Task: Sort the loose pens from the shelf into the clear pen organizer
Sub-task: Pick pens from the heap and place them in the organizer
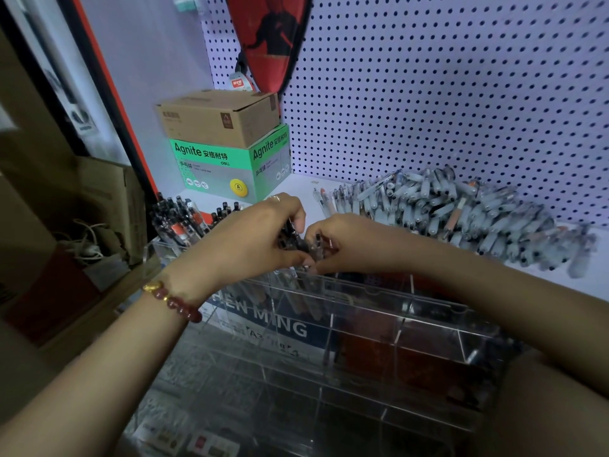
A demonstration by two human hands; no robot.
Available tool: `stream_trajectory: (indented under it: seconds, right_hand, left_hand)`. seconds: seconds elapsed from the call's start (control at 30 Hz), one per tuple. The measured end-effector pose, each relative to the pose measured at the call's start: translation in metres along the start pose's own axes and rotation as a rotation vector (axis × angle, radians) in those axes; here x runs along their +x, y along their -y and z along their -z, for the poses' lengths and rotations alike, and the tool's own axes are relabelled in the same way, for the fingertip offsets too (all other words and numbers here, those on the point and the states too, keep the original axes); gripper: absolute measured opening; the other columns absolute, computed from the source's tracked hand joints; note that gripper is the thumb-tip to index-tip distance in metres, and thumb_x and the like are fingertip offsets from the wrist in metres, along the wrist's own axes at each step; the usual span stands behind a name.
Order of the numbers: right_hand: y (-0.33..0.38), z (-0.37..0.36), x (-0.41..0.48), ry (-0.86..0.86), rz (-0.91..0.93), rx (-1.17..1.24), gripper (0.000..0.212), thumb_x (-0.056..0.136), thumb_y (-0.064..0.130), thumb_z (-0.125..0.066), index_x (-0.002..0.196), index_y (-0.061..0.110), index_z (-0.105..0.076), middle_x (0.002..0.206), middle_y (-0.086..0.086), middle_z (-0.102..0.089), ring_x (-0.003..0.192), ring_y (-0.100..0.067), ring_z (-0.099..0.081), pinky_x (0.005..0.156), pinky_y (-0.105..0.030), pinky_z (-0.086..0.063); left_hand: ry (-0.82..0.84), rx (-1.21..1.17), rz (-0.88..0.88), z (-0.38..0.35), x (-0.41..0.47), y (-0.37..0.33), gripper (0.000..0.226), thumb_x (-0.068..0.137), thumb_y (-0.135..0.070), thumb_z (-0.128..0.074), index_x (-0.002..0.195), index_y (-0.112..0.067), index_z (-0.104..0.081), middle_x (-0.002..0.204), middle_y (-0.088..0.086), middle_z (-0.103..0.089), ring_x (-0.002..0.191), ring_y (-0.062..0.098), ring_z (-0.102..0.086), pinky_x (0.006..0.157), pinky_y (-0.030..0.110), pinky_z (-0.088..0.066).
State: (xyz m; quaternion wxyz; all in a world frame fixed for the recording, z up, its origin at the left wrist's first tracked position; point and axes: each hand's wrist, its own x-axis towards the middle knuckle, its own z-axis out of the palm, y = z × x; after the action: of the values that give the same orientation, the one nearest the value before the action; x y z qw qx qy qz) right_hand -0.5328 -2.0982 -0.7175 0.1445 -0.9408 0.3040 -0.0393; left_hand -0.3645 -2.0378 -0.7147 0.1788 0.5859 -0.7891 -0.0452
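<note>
White perforated pegboard point(428, 94) backs the shelf point(304, 183), a smooth pale surface. Loose pens point(461, 219) lie heaped on it at the right, close to the rear panel. They are slim rounded barrels, mostly translucent grey with dark ends, and a few are orange.

Clear pen organizer point(372, 293) stands in front of the heap, nearest the camera. It is hard transparent acrylic, divided by thin flat walls into rectangular compartments. Upright dark pens point(178, 219) fill its rear left compartment.

Left hand point(250, 239) has its fingers curled round a bundle of dark pens point(295, 239). Right hand point(346, 245) pinches the same bundle from the opposite side. The bundle is held just above a rear compartment, judged so that both hands can square the pens and lower them in together. Which way the tips point cannot be told.

Beaded bracelet point(174, 301) sits on the left wrist. Cardboard box point(217, 117) rests on a glossy green carton point(230, 166) in the left corner.
</note>
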Motion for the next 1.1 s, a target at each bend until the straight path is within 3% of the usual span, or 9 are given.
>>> stream_trajectory:
  seconds: [0.2,0.3,0.43,0.57,0.67,0.8,0.93,1.0,1.1]
  right_hand:
    - [-0.005,-0.003,0.003,-0.062,-0.027,0.19,0.023,0.08,0.024,-0.075,0.088,0.007,-0.061,0.083,-0.003,-0.063,0.072,-0.013,-0.057,0.066,-0.027,-0.045]
    - [-0.009,0.0,0.004,-0.042,-0.068,0.31,0.019,0.083,0.022,-0.072,0.091,0.014,-0.057,0.077,0.007,-0.06,0.06,0.004,-0.049,0.058,-0.018,-0.038]
    - [-0.01,0.002,0.004,-0.056,-0.096,0.265,0.017,0.084,0.024,-0.071,0.087,0.02,-0.054,0.073,0.01,-0.058,0.054,0.007,-0.048,0.049,-0.01,-0.034]
    - [-0.009,0.002,0.004,-0.088,-0.12,0.273,0.025,0.084,0.018,-0.071,0.078,0.025,-0.047,0.077,0.007,-0.056,0.066,-0.005,-0.05,0.06,-0.021,-0.039]
    - [-0.009,0.0,0.003,-0.127,-0.121,0.286,0.024,0.083,0.014,-0.069,0.077,0.023,-0.048,0.073,0.008,-0.053,0.061,-0.002,-0.046,0.057,-0.02,-0.037]
    - [-0.007,-0.006,0.003,-0.104,-0.048,0.267,0.013,0.084,0.024,-0.068,0.086,0.023,-0.055,0.086,0.005,-0.062,0.068,0.0,-0.052,0.064,-0.018,-0.043]
    - [-0.008,0.003,0.003,-0.075,-0.064,0.371,0.012,0.084,0.018,-0.065,0.081,0.025,-0.057,0.08,0.006,-0.063,0.066,0.001,-0.055,0.063,-0.016,-0.044]
    - [-0.017,0.013,0.008,-0.152,-0.125,0.42,0.017,0.087,0.009,-0.058,0.08,0.024,-0.057,0.075,0.007,-0.065,0.062,0.001,-0.057,0.061,-0.015,-0.046]
    - [-0.048,0.025,0.03,-0.32,-0.246,0.409,0.017,0.089,0.003,-0.052,0.084,0.017,-0.06,0.076,0.002,-0.067,0.055,0.0,-0.053,0.051,-0.014,-0.041]
  left_hand:
    - [0.013,-0.01,-0.04,0.0,0.002,-0.003,0.022,0.08,-0.031,-0.073,0.086,-0.027,-0.052,0.095,-0.008,-0.055,0.084,0.015,-0.053,0.074,0.037,-0.046]
    - [0.003,0.028,-0.029,-0.001,0.003,-0.004,0.023,0.082,-0.036,-0.07,0.088,-0.023,-0.053,0.087,-0.009,-0.052,0.077,0.014,-0.05,0.067,0.033,-0.041]
    - [-0.011,0.075,-0.032,-0.002,0.003,-0.005,0.024,0.082,-0.036,-0.07,0.089,-0.022,-0.051,0.085,-0.007,-0.052,0.076,0.016,-0.05,0.066,0.034,-0.041]
    - [-0.013,0.052,-0.01,-0.001,0.004,-0.005,0.025,0.079,-0.032,-0.073,0.086,-0.024,-0.05,0.089,-0.007,-0.055,0.079,0.018,-0.055,0.068,0.035,-0.044]
    - [-0.035,0.023,0.018,0.0,0.004,-0.005,0.033,0.076,-0.031,-0.075,0.087,-0.026,-0.044,0.094,-0.005,-0.059,0.078,0.017,-0.056,0.064,0.034,-0.044]
    - [-0.017,0.033,0.038,0.0,0.002,-0.006,0.041,0.078,-0.033,-0.073,0.103,-0.026,-0.041,0.073,-0.01,-0.047,0.062,0.004,-0.045,0.051,0.026,-0.029]
    - [0.005,0.035,0.016,0.002,0.003,-0.003,0.037,0.077,-0.04,-0.073,0.098,-0.029,-0.045,0.073,-0.012,-0.048,0.063,0.003,-0.046,0.053,0.027,-0.03]
    - [0.013,-0.026,0.013,0.003,0.003,0.0,0.039,0.076,-0.045,-0.075,0.099,-0.029,-0.048,0.073,-0.013,-0.048,0.061,-0.001,-0.045,0.053,0.025,-0.029]
    - [-0.024,-0.168,0.001,0.006,0.005,0.007,0.042,0.074,-0.059,-0.064,0.101,-0.029,-0.051,0.099,-0.014,-0.057,0.077,-0.005,-0.051,0.073,0.028,-0.045]
